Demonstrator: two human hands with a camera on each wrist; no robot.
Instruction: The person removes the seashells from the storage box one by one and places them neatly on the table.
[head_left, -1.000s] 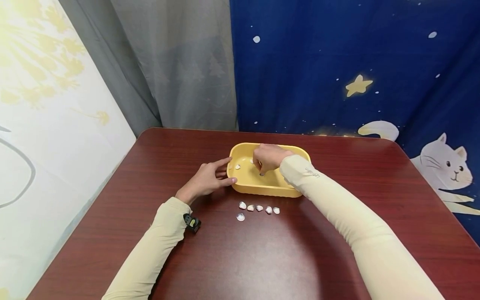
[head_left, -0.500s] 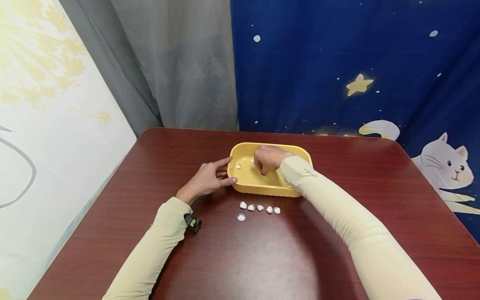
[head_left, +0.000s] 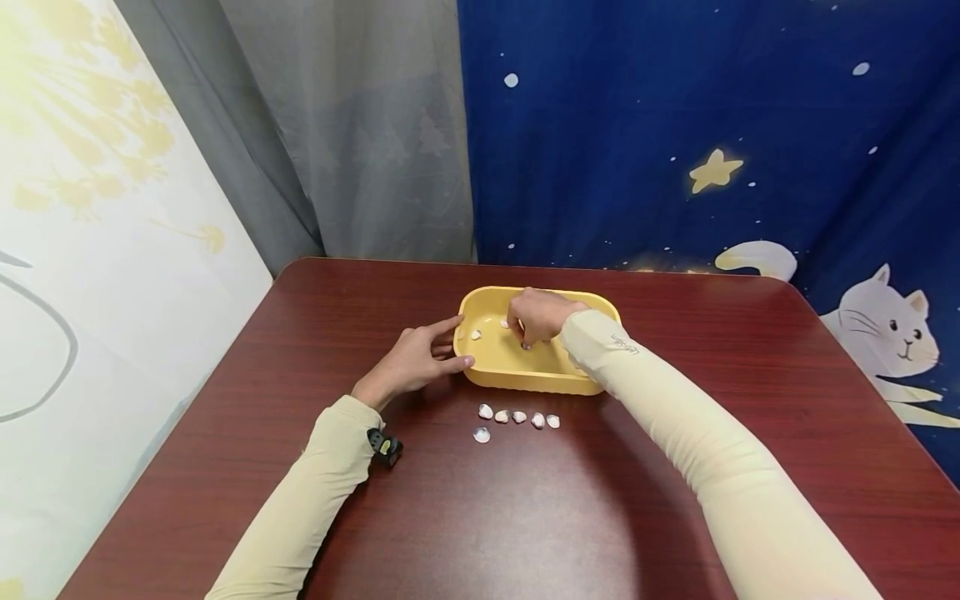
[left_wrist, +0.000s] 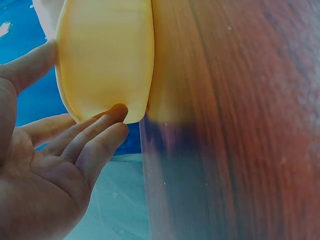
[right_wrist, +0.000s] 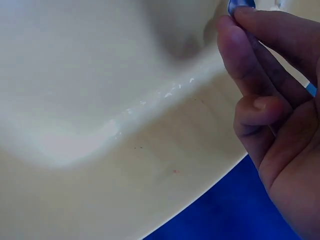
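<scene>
A yellow plastic tub point(head_left: 517, 382) stands on the table, and my left hand point(head_left: 408, 358) rests against its left end. In the left wrist view the thumb point(left_wrist: 35, 65) touches the rim, while the extended fingers point(left_wrist: 100, 135) lie along the outer end wall. My right hand point(head_left: 542, 315) reaches inside the tub; its thumb and forefinger pinch a small seashell point(right_wrist: 241, 6) close to the floor. Other pale shells lie in the tub: one near the left end point(head_left: 476, 335), another shell point(head_left: 504, 323) beside the right hand, partly hidden. The right forearm covers part of the tub's right end.
On the dark red table point(head_left: 480, 517), before the tub, several small shells point(head_left: 519, 417) form a row, with a single shell point(head_left: 482, 435) below its left end. A blue curtain point(head_left: 600, 150) and a grey curtain point(head_left: 375, 150) hang behind; a white patterned wall covering point(head_left: 112, 292) is at left.
The right hand stays over the same spot in the tub, with small movements of its fingertips; the shell there shows more than half a second ago. The left hand, tub and row have not moved.
</scene>
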